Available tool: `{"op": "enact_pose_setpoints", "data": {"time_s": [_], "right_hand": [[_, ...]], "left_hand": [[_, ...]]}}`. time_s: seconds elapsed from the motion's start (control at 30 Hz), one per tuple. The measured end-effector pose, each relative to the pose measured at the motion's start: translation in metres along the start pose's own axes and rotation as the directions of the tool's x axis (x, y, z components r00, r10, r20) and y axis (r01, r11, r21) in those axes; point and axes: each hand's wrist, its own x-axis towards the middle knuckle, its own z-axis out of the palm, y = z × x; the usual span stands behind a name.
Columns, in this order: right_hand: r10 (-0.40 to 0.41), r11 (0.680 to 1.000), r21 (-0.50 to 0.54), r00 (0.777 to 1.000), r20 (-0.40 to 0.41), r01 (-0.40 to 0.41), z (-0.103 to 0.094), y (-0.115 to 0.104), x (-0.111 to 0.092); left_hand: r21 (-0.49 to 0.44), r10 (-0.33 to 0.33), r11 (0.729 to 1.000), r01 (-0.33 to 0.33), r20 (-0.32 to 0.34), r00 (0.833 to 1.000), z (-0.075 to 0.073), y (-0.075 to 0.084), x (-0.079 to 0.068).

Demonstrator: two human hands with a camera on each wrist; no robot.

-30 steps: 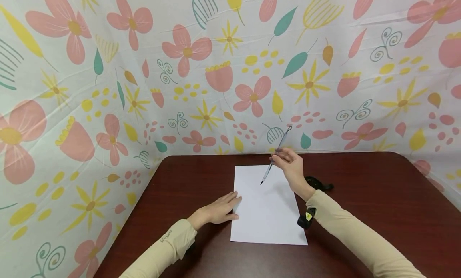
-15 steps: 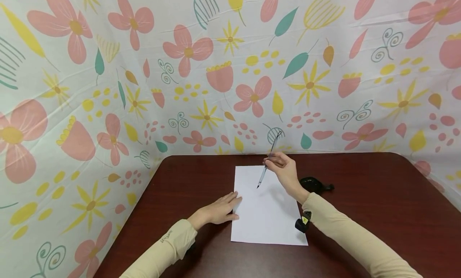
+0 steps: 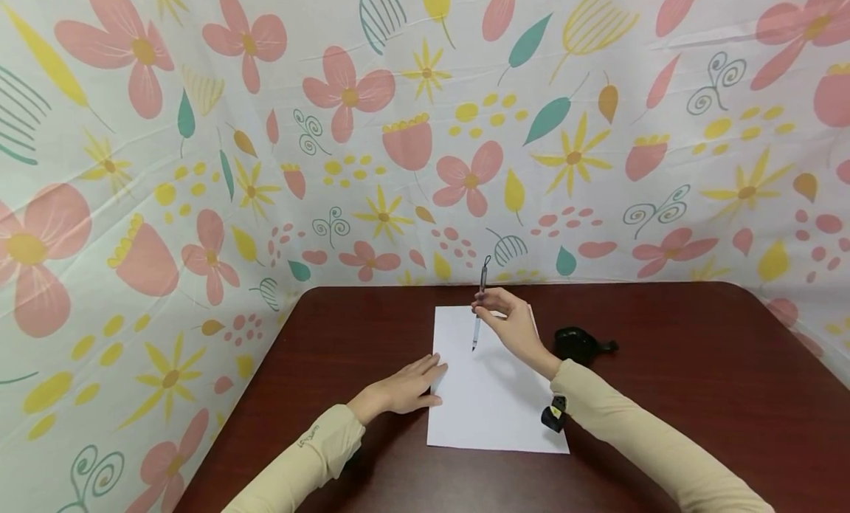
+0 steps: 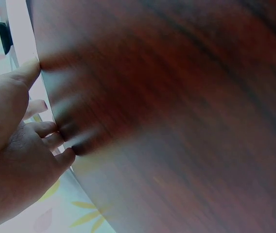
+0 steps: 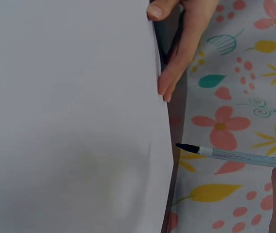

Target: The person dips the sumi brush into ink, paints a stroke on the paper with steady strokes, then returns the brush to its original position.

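Note:
A white sheet of paper (image 3: 494,424) lies on the dark wooden table, blank where it shows. My left hand (image 3: 405,386) rests flat at its left edge, fingers straight, fingertips on the paper. In the left wrist view the fingertips of that left hand (image 4: 11,131) line the sheet's edge. Over the upper part of the sheet, my right hand (image 3: 514,327) pinches a slim calligraphy brush (image 3: 476,332) with a clear handle and a cord loop on top. It stands nearly upright, black bristles down. In the right wrist view the bristle tip of the brush (image 5: 230,155) is close over the paper.
A glossy black rounded thing with a narrow neck (image 3: 576,343) lies on the table (image 3: 690,365) to the right of the paper, behind my right forearm. A flower-printed cloth (image 3: 412,144) hangs behind the table and along its left side.
My right hand has moved left and slightly down with the brush, which has swung from a rightward lean to nearly upright. The left hand and the paper have stayed put.

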Motion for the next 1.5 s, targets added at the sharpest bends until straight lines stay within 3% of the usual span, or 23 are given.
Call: {"op": "enact_pose_setpoints", "data": {"time_s": [0.3,0.6,0.83,1.2,1.5], "right_hand": [[0.025,0.999,-0.039,0.998,0.053,-0.023,0.009,-0.003,-0.003],[0.028,1.000,-0.011,0.997,0.067,-0.028,0.014,-0.002,-0.001],[0.000,1.000,-0.022,0.997,0.081,0.002,0.016,0.001,0.000],[0.011,0.993,-0.118,0.999,0.048,-0.005,0.016,0.040,0.000],[-0.018,0.978,-0.206,0.999,0.036,0.025,0.013,0.041,0.000]], "left_hand": [[0.017,0.015,1.000,-0.015,-0.007,1.000,0.001,-0.001,0.000],[0.001,0.006,1.000,-0.006,-0.005,1.000,-0.002,0.000,0.000],[-0.004,0.001,1.000,-0.001,0.004,1.000,-0.001,-0.002,0.001],[-0.006,0.011,1.000,-0.011,0.005,1.000,0.001,-0.002,0.000],[0.007,0.010,1.000,-0.010,0.006,1.000,-0.001,-0.002,0.001]]}}
